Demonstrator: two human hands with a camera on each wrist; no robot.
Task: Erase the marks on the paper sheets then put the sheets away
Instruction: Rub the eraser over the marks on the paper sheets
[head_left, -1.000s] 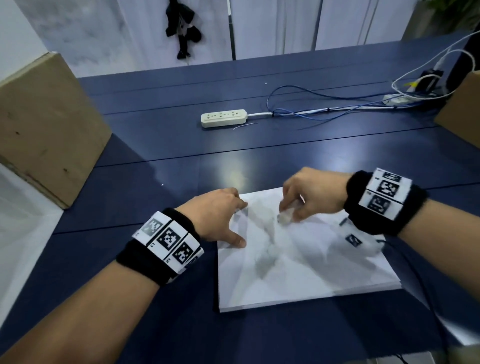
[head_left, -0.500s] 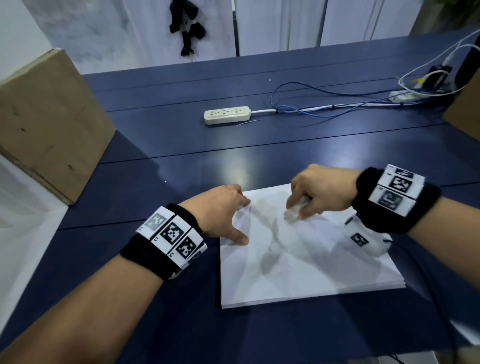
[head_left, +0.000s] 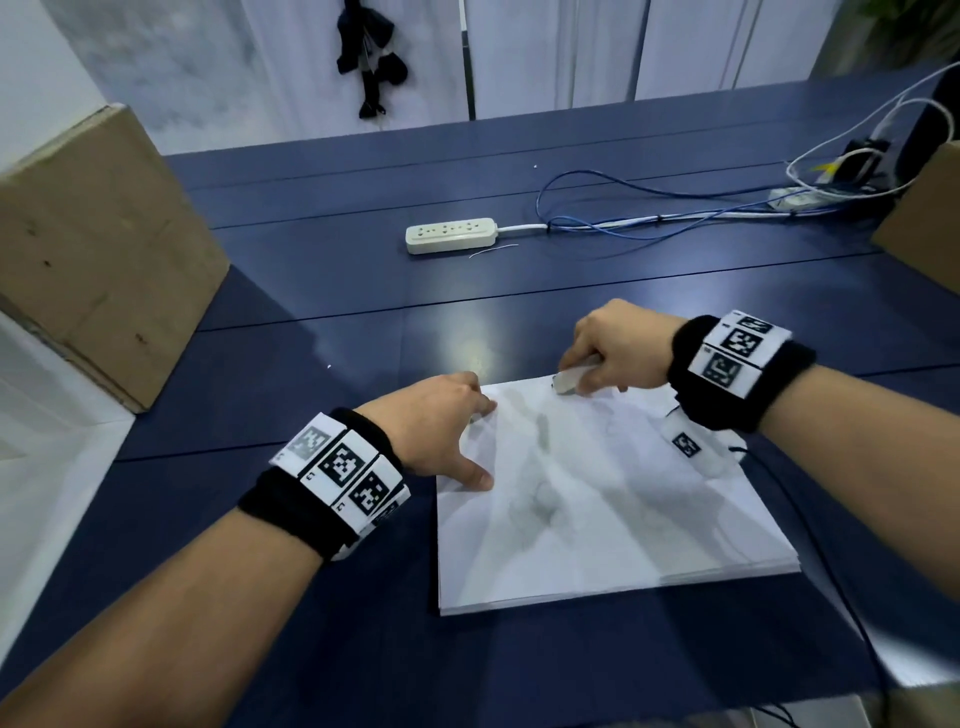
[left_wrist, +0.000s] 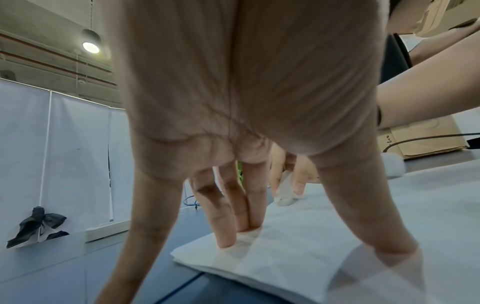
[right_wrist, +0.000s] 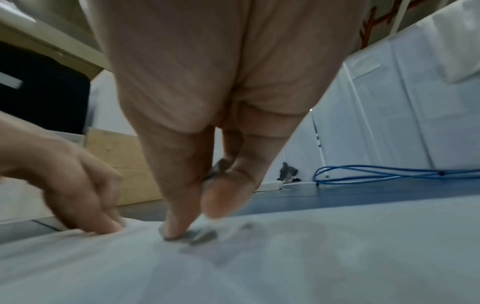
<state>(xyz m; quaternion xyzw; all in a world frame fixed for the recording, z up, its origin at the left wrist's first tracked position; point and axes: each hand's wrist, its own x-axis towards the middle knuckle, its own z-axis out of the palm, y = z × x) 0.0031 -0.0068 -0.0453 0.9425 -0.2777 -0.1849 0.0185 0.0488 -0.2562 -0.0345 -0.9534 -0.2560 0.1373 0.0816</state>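
A stack of white paper sheets (head_left: 597, 519) lies on the blue table (head_left: 363, 338) in front of me. My left hand (head_left: 457, 431) presses on the stack's far left corner with spread, straight fingers (left_wrist: 249, 218); the corner of the paper sheets (left_wrist: 285, 267) shows under them. My right hand (head_left: 608, 353) pinches a white eraser (head_left: 569, 379) and holds its tip on the far edge of the top sheet. In the right wrist view the eraser (right_wrist: 202, 232) touches the paper (right_wrist: 259, 267) between thumb and finger. No clear marks show, only grey shadows.
A white power strip (head_left: 449, 235) with blue and white cables (head_left: 649, 218) lies further back on the table. A cardboard box (head_left: 93, 249) stands at the left, another cardboard box (head_left: 924, 228) at the right edge. A cable (head_left: 810, 530) trails from my right wrist.
My right hand with the eraser has moved away from me, from the upper middle of the sheet to its far edge. My left hand has stayed on the corner.
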